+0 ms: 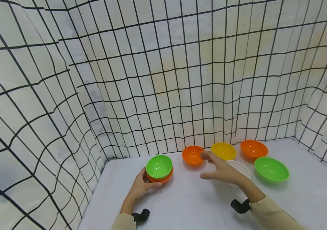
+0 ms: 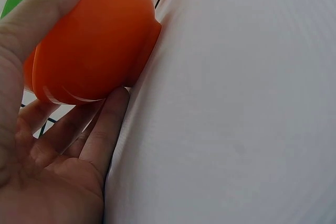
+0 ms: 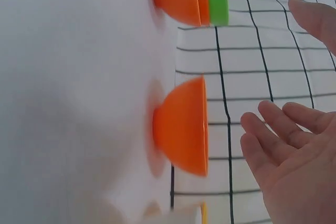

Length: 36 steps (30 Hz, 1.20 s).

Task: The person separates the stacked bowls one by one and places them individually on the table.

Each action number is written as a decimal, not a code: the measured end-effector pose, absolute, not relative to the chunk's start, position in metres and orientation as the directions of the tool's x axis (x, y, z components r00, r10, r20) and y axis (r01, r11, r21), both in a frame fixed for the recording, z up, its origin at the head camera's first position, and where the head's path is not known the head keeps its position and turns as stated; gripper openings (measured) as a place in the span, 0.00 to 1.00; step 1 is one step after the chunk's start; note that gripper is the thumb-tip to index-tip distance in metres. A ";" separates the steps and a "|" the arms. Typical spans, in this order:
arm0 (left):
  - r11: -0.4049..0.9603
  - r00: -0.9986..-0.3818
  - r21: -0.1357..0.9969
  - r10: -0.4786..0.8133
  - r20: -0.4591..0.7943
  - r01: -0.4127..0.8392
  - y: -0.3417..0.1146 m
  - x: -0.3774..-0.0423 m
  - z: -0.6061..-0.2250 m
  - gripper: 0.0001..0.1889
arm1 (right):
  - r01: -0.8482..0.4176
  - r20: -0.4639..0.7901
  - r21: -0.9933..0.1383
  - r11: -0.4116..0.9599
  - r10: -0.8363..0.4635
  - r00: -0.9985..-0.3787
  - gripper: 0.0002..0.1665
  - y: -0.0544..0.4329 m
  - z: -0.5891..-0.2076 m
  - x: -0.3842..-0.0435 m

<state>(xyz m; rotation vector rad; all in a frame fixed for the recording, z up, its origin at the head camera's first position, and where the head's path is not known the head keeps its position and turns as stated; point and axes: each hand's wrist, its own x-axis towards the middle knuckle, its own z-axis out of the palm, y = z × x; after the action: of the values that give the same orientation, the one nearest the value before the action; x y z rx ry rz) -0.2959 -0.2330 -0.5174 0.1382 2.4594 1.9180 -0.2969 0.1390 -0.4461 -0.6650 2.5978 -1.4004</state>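
Note:
A small stack of bowls (image 1: 159, 168) stands on the white table at the left, a green bowl (image 1: 159, 166) on top and orange bowls (image 2: 97, 40) under it. My left hand (image 1: 140, 188) grips the stack from its near left side, thumb on the front wall and fingers round the left. To the right, my right hand (image 1: 220, 170) hovers above the table with thumb and fingers spread, holding nothing. Nearest to it is a single orange bowl (image 3: 184, 125), upright and apart from the hand in the right wrist view. Beneath the right forearm a white bowl (image 1: 242, 168) is partly hidden.
Farther right stand a yellow bowl (image 1: 223, 151), another orange bowl (image 1: 253, 149) and a wide green bowl (image 1: 271, 169), all upright. A white sheet with a black grid (image 1: 166, 80) hangs behind the table and along both sides.

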 end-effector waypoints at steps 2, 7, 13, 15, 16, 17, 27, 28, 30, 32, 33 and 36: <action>0.247 -0.996 0.967 0.082 0.037 0.056 -0.233 -0.296 -0.517 0.53 | -0.339 0.109 -0.822 0.458 -0.456 -0.883 0.53 0.126 -0.447 -0.300; 0.250 -0.996 0.967 0.079 0.034 0.053 -0.234 -0.297 -0.518 0.53 | -0.395 0.133 -0.813 0.429 -0.523 -0.842 0.51 0.095 -0.450 -0.308; 0.251 -0.996 0.966 0.075 0.037 0.055 -0.233 -0.296 -0.517 0.52 | -0.444 0.154 -0.804 0.395 -0.583 -0.798 0.48 0.063 -0.454 -0.317; 0.255 -0.996 0.965 0.078 0.038 0.057 -0.232 -0.296 -0.517 0.52 | -0.442 0.154 -0.810 0.386 -0.588 -0.794 0.48 0.054 -0.455 -0.319; 0.256 -0.996 0.965 0.079 0.039 0.058 -0.233 -0.296 -0.517 0.52 | -0.437 0.151 -0.815 0.380 -0.589 -0.794 0.49 0.050 -0.456 -0.320; 0.258 -0.996 0.964 0.080 0.041 0.060 -0.233 -0.296 -0.518 0.52 | -0.432 0.148 -0.819 0.378 -0.588 -0.795 0.49 0.047 -0.457 -0.322; 0.275 -0.994 0.958 0.092 0.053 0.077 -0.235 -0.296 -0.518 0.51 | -0.416 0.129 -0.830 0.372 -0.597 -0.791 0.54 0.021 -0.469 -0.342; 0.275 -0.994 0.958 0.093 0.052 0.076 -0.235 -0.296 -0.518 0.51 | -0.414 0.126 -0.831 0.370 -0.600 -0.790 0.54 0.018 -0.469 -0.343; 0.278 -0.994 0.958 0.097 0.051 0.076 -0.235 -0.296 -0.518 0.52 | -0.419 0.125 -0.827 0.375 -0.604 -0.787 0.55 0.014 -0.470 -0.346; 0.275 -0.994 0.959 0.100 0.050 0.076 -0.235 -0.297 -0.518 0.52 | -0.422 0.123 -0.823 0.380 -0.606 -0.786 0.56 0.011 -0.471 -0.349; 0.273 -0.994 0.959 0.101 0.050 0.076 -0.235 -0.297 -0.519 0.52 | -0.424 0.124 -0.821 0.382 -0.606 -0.786 0.56 0.009 -0.472 -0.351; 0.274 -0.993 0.958 0.103 0.053 0.079 -0.235 -0.296 -0.519 0.52 | -0.429 0.123 -0.820 0.380 -0.614 -0.779 0.57 0.006 -0.473 -0.354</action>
<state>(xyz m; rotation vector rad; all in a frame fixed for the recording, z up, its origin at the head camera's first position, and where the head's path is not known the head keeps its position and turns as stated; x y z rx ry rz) -0.2964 -0.2351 -0.5193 0.1783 2.4917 1.8721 -0.3544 0.0059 -0.4727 -0.9345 2.4355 -1.3541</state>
